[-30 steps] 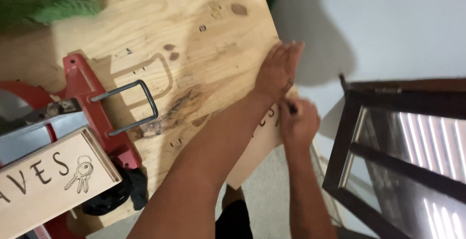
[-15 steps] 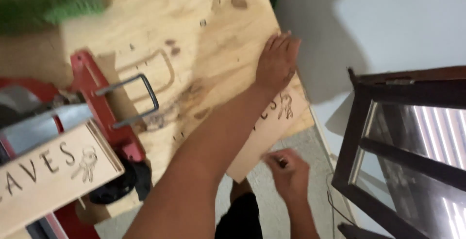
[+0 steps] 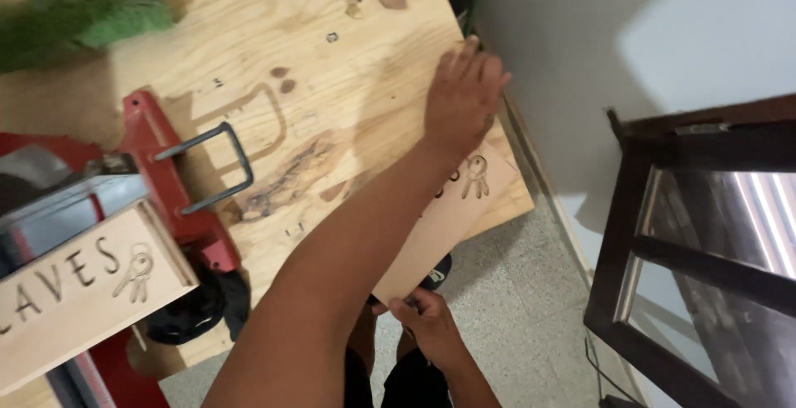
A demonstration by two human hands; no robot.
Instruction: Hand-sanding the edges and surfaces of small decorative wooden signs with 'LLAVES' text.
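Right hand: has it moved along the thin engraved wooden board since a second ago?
Yes. The right hand has slid from beside the left hand to the thin engraved wooden board's near end, past the plywood table's edge.

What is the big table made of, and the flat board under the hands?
The pale tabletop looks like unfinished plywood: wavy grain, dark knots and stains. The thin flat tan board held by the left hand and right hand seems bare wood too, with a dark, perhaps burnt-in, key drawing.

Showing a plywood workbench meeting a pale wall, speckled grey floor lying below, a dark-framed glass piece standing at right, catching light on its panes.
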